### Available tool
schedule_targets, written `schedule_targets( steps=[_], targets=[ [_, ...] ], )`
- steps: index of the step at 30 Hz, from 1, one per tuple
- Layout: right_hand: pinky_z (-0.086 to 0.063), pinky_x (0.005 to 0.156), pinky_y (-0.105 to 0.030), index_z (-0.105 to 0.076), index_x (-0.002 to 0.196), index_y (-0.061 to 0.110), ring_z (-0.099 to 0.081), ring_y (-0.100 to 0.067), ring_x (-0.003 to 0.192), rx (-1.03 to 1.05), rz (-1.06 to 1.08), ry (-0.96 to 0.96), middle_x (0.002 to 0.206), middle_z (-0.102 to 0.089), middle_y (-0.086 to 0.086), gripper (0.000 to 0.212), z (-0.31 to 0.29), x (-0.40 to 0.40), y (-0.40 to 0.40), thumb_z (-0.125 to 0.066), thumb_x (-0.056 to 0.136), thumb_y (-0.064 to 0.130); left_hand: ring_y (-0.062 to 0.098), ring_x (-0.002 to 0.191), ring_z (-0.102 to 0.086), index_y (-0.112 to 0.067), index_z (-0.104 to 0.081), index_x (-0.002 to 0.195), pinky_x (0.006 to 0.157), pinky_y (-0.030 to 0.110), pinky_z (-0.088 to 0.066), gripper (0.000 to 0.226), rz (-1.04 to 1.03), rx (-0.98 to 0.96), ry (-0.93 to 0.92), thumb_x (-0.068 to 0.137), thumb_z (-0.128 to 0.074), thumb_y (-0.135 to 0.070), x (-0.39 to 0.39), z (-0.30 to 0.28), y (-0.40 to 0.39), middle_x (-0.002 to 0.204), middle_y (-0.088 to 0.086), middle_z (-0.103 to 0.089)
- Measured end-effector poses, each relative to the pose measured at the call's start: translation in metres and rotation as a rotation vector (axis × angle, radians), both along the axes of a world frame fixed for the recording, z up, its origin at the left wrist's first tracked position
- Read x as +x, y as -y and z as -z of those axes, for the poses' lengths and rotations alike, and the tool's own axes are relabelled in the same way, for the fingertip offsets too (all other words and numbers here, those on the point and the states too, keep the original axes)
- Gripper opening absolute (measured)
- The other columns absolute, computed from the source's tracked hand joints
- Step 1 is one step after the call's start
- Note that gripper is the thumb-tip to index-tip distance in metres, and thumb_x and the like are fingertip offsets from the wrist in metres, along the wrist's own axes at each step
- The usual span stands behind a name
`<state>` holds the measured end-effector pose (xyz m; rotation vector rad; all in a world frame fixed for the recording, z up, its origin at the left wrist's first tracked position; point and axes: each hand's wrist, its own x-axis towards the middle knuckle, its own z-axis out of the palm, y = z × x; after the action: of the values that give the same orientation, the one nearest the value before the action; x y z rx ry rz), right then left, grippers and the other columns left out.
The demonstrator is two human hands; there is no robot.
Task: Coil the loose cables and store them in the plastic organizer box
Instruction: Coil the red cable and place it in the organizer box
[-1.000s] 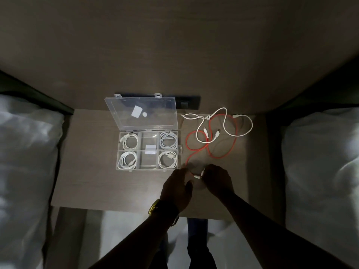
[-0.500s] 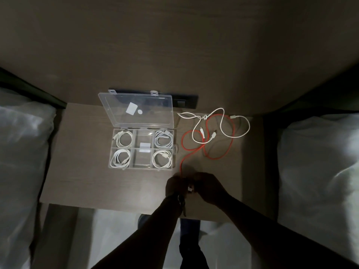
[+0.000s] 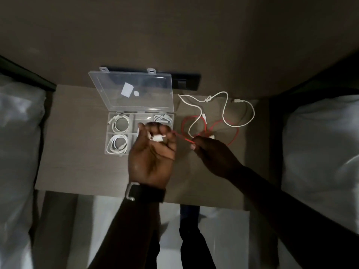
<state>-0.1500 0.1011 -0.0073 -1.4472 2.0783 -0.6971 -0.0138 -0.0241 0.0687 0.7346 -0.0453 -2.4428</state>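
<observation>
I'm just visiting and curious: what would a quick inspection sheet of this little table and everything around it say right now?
Surface: wooden table between two beds, dimly lit.
Job's things: clear organizer box, lid open; coiled white cables in its visible compartments.
Clutter: nothing seen.
Hands: left hand raised in front of the box, pinching a white connector; right hand gripping the red cable.
Cables: red cable runs between both hands, the rest loose on the table; white cable lies tangled across it.
Surroundings: white bedding left and right; dark wall panel behind the box.
</observation>
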Motion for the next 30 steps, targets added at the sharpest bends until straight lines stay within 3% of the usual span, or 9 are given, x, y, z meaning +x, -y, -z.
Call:
schedule_targets(
  steps=[3,5,8,10,14,16,20,25,30],
  targets=[
    [-0.054,0.084,-0.04,-0.064,0.121,0.012,-0.067,-0.03,0.103,0.003,-0.095,-0.044,0.112,-0.072,-0.008,0.029,-0.016,0.004,-0.005,-0.049,0.101,0.028,0.017,0.104,-0.069,-0.011,-0.069,0.091,0.093,0.03,-0.056,0.037,-0.093,-0.077,0.054,0.103,-0.036,-0.022,-0.001,0.008,0.02,0.098,0.003,-0.075],
    [-0.055,0.083,-0.04,-0.066,0.123,0.013,-0.068,-0.028,0.1,-0.057,-0.152,-0.032,0.108,-0.073,-0.007,0.031,-0.031,0.003,-0.003,-0.053,0.099,0.028,0.02,0.113,-0.065,-0.009,-0.066,0.104,0.104,0.033,-0.048,0.035,-0.02,-0.271,0.269,0.105,-0.033,-0.019,-0.004,0.019,0.02,0.112,0.009,-0.071],
    [-0.053,0.073,-0.033,-0.072,0.113,0.017,-0.064,-0.02,0.087,-0.182,-0.239,-0.044,0.094,-0.068,-0.001,0.023,-0.05,-0.007,0.009,-0.059,0.096,0.025,0.017,0.098,-0.065,-0.004,-0.065,0.101,0.09,0.033,-0.051,0.024,0.282,-0.883,0.726,0.102,-0.044,-0.015,-0.003,0.034,0.001,0.103,0.019,-0.07],
    [-0.05,0.068,-0.032,-0.074,0.104,0.022,-0.061,-0.019,0.081,-0.195,-0.263,-0.111,0.084,-0.063,0.001,0.016,-0.057,-0.018,0.018,-0.063,0.093,0.027,0.012,0.08,-0.065,-0.006,-0.067,0.092,0.075,0.027,-0.051,0.028,0.517,-1.049,0.796,0.103,-0.044,-0.019,-0.001,0.036,-0.012,0.083,0.011,-0.07],
    [-0.048,0.067,-0.033,-0.063,0.1,0.02,-0.055,-0.01,0.07,-0.142,-0.084,-0.019,0.072,-0.055,0.012,0.034,-0.06,-0.032,0.028,-0.074,0.081,0.046,0.011,0.042,-0.043,-0.008,-0.07,0.075,0.041,0.019,-0.034,0.057,0.775,-0.737,0.818,0.098,-0.043,-0.052,-0.002,0.023,-0.018,0.057,0.008,-0.057],
    [-0.04,0.068,-0.026,-0.061,0.091,0.02,-0.049,-0.003,0.067,-0.17,-0.038,0.003,0.066,-0.051,0.013,0.033,-0.056,-0.036,0.035,-0.072,0.081,0.049,0.01,0.037,-0.026,-0.011,-0.069,0.069,0.038,0.018,-0.02,0.061,0.85,-0.508,0.691,0.093,-0.043,-0.061,0.001,0.013,-0.015,0.047,0.004,-0.04],
    [-0.046,0.064,-0.036,-0.061,0.077,0.013,-0.056,-0.016,0.063,-0.174,0.066,0.114,0.065,-0.057,0.0,0.034,-0.042,-0.046,0.039,-0.058,0.095,0.041,0.003,0.038,-0.03,-0.02,-0.058,0.08,0.04,0.017,-0.019,0.027,0.503,-0.096,0.254,0.096,-0.045,-0.037,0.006,-0.009,0.0,0.048,-0.01,-0.038],
    [-0.041,0.059,-0.031,-0.055,0.08,0.022,-0.054,-0.009,0.063,0.016,-0.157,0.031,0.066,-0.056,0.01,0.028,-0.025,-0.028,0.011,-0.047,0.101,0.038,0.008,0.064,-0.054,-0.013,-0.057,0.089,0.06,0.017,-0.046,0.031,-0.064,-0.128,0.219,0.104,-0.03,-0.012,0.015,-0.014,0.035,0.069,-0.006,-0.055],
    [-0.052,0.064,-0.039,-0.063,0.09,0.025,-0.065,-0.017,0.076,0.029,-0.285,0.041,0.082,-0.066,0.007,0.028,-0.045,0.0,-0.006,-0.043,0.1,0.042,0.025,0.081,-0.062,-0.01,-0.056,0.092,0.078,0.033,-0.049,0.022,-0.048,-0.602,0.622,0.102,-0.037,-0.012,0.004,0.016,0.025,0.08,0.005,-0.063]
  ],
)
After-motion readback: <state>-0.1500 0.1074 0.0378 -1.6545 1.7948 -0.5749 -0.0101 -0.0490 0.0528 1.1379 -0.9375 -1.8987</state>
